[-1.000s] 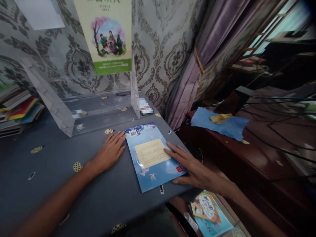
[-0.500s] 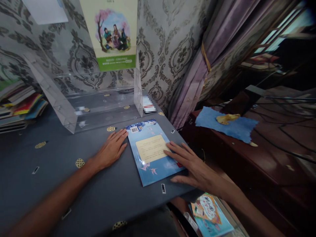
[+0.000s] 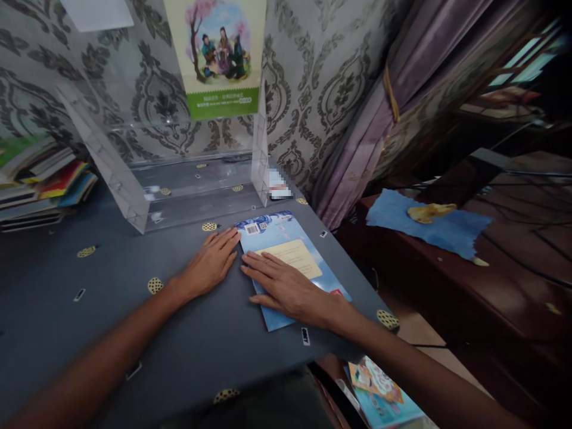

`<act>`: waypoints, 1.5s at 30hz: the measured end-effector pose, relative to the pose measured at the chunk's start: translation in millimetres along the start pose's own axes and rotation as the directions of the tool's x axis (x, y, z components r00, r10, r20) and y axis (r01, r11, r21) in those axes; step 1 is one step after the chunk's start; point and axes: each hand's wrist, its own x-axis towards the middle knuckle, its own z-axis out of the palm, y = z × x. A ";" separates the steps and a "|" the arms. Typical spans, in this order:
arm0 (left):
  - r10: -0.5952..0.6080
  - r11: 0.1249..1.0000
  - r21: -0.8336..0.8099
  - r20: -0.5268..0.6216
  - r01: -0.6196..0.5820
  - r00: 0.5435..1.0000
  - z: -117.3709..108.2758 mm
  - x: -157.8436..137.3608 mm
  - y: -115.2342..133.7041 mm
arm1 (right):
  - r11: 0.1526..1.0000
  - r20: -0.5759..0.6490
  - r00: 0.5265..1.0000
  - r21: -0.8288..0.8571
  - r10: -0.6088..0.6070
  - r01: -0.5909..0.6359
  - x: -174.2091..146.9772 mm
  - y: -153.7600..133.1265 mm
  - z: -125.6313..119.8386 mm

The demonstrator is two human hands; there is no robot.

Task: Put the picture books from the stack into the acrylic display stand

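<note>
A blue book [image 3: 286, 229] with a cream text panel and a barcode lies flat on the grey patterned table cover [image 3: 214, 333]. Across the lower left part of its cover rests my right hand [image 3: 290, 286], fingers extended and pointing left, hiding some of the panel. My left hand [image 3: 212, 262] lies flat on the table, its fingertips at the book's upper left edge. Neither hand grips anything.
Behind the hands stands a clear acrylic rack [image 3: 134, 214] with a green-and-cream book [image 3: 223, 65] upright in it. Stacked books [image 3: 44, 185] sit at far left. More books [image 3: 379, 393] lie below the table edge. At right, a blue cloth [image 3: 388, 211] covers part of a dark red surface.
My right hand has slid left across the book, from its right edge to its left part. The left hand stays beside the book. The whole view has shifted slightly.
</note>
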 end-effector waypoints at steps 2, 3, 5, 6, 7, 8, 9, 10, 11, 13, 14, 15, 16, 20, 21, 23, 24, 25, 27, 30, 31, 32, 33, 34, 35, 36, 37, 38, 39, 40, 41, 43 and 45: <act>0.000 1.000 0.002 0.010 0.000 1.000 -0.5 0.3 -0.1 | 1.000 -0.017 1.000 -0.005 0.000 0.000 -5.6 -4.1 1.4; -0.001 1.000 0.003 0.013 0.001 1.000 -0.6 0.5 -0.1 | 1.000 -0.019 1.000 -0.008 -0.001 0.001 -9.0 -6.4 2.0; -0.005 1.000 0.007 0.017 0.004 1.000 -0.5 0.8 0.0 | 1.000 -0.017 1.000 -0.021 0.000 0.000 -15.7 -11.5 4.0; -0.006 1.000 0.009 0.017 0.006 1.000 -0.4 1.0 0.2 | 1.000 -0.017 1.000 -0.029 0.002 -0.002 -19.0 -14.3 5.4; -0.008 1.000 0.011 0.019 0.008 1.000 -0.5 1.2 0.5 | 0.999 -0.022 1.000 -0.036 0.004 -0.005 -22.2 -17.2 7.1; -0.011 1.000 0.013 0.022 0.011 1.000 -0.6 1.4 0.8 | 0.999 -0.032 0.999 -0.042 0.007 -0.008 -25.3 -20.1 8.6; -0.013 1.000 0.014 0.025 0.013 1.000 -0.9 1.5 1.2 | 0.999 -0.045 0.999 -0.048 0.008 -0.010 -28.3 -23.1 9.7; -0.016 1.000 0.014 0.030 0.016 0.999 -1.2 1.7 1.5 | 0.999 -0.056 0.998 -0.053 0.008 -0.011 -31.5 -25.9 10.3; -0.019 1.000 0.015 0.034 0.019 0.999 -1.5 1.8 1.8 | 0.998 -0.062 0.998 -0.059 0.012 -0.015 -34.7 -28.6 10.3; -0.022 1.000 0.016 0.040 0.022 0.999 -1.9 2.0 1.9 | 0.997 -0.068 0.997 -0.068 0.031 -0.035 -41.5 -33.1 8.4; -0.024 1.000 0.018 0.038 0.023 0.999 -1.9 2.0 1.8 | 0.996 -0.072 0.996 -0.068 0.049 -0.054 -45.4 -34.8 6.9; -0.024 1.000 0.019 0.035 0.023 0.999 -1.7 1.9 1.7 | 0.995 -0.080 0.994 -0.064 0.072 -0.077 -49.5 -36.0 5.5; -0.024 0.999 0.022 0.032 0.023 0.999 -1.4 1.8 1.5 | 0.993 -0.093 0.991 -0.058 0.097 -0.102 -54.0 -36.6 4.5; -0.028 0.999 0.031 0.026 0.028 0.999 -0.6 1.4 1.3 | 0.978 -0.184 0.962 -0.012 0.201 -0.207 -74.9 -33.8 6.3; -0.030 0.999 0.033 0.028 0.029 0.999 -0.6 1.4 1.4 | 0.973 -0.207 0.952 0.000 0.227 -0.232 -80.5 -32.1 7.9; -0.031 0.999 0.036 0.035 0.030 0.999 -0.8 1.5 1.7 | 0.960 -0.240 0.931 0.018 0.275 -0.279 -91.2 -28.7 11.0; -0.032 0.999 0.036 0.039 0.030 0.999 -0.8 1.5 1.8 | 0.953 -0.251 0.921 0.024 0.297 -0.300 -96.2 -27.1 12.1; -0.034 0.999 0.035 0.041 0.032 0.999 -0.8 1.6 1.9 | 0.946 -0.260 0.911 0.030 0.320 -0.323 -100.8 -25.6 12.8; -0.040 0.999 0.028 0.042 0.039 0.998 -0.8 1.6 1.7 | 0.929 -0.270 0.890 0.046 0.366 -0.368 -109.0 -23.4 13.2; -0.044 0.999 0.002 0.048 0.044 0.998 -2.1 1.5 1.1 | 0.898 -0.288 0.852 0.079 0.437 -0.433 -118.9 -20.1 13.5; -0.046 0.999 -0.012 0.050 0.047 0.998 -3.0 1.6 1.1 | 0.886 -0.297 0.837 0.088 0.460 -0.456 -121.7 -18.7 14.1; -0.048 0.998 -0.029 0.049 0.050 0.998 -4.0 1.8 1.4 | 0.875 -0.312 0.821 0.093 0.478 -0.474 -124.2 -17.2 15.0; -0.053 0.997 -0.046 0.044 0.055 0.998 -4.9 2.2 1.9 | 0.866 -0.327 0.807 0.095 0.492 -0.490 -126.4 -15.6 16.3; -0.060 0.996 -0.060 0.038 0.062 0.997 -5.6 2.9 2.8 | 0.860 -0.343 0.795 0.094 0.500 -0.501 -128.2 -13.9 17.7; -0.066 0.995 -0.068 0.031 0.068 0.997 -5.9 3.9 3.9 | 0.857 -0.358 0.787 0.092 0.503 -0.507 -129.6 -12.4 19.2; -0.067 0.995 -0.068 0.026 0.069 0.997 -5.8 5.4 5.1 | 0.858 -0.374 0.781 0.089 0.500 -0.506 -130.6 -11.1 20.7; -0.063 0.996 -0.061 0.023 0.064 0.998 -5.3 7.3 6.5 | 0.860 -0.390 0.778 0.086 0.493 -0.502 -131.1 -10.1 21.9; -0.054 0.997 -0.049 0.020 0.054 0.998 -4.6 9.8 8.0 | 0.862 -0.402 0.775 0.084 0.488 -0.499 -131.3 -9.5 22.9; -0.040 0.999 -0.036 0.016 0.040 0.999 -3.9 13.0 9.5 | 0.865 -0.413 0.773 0.083 0.482 -0.495 -131.2 -9.2 23.6; -0.023 0.999 -0.023 0.015 0.023 1.000 -3.4 16.9 11.0 | 0.867 -0.422 0.771 0.082 0.476 -0.491 -131.0 -9.2 24.0; -0.006 1.000 -0.012 0.019 0.006 1.000 -3.1 21.6 12.6 | 0.869 -0.429 0.770 0.083 0.473 -0.488 -130.7 -9.3 24.3; 0.022 1.000 0.001 0.050 -0.022 0.999 -3.6 33.4 16.3 | 0.869 -0.437 0.764 0.093 0.475 -0.486 -130.2 -9.8 24.5; 0.045 0.999 0.002 0.105 -0.045 0.993 -4.2 47.7 20.8 | 0.865 -0.444 0.756 0.104 0.482 -0.491 -129.9 -10.0 24.8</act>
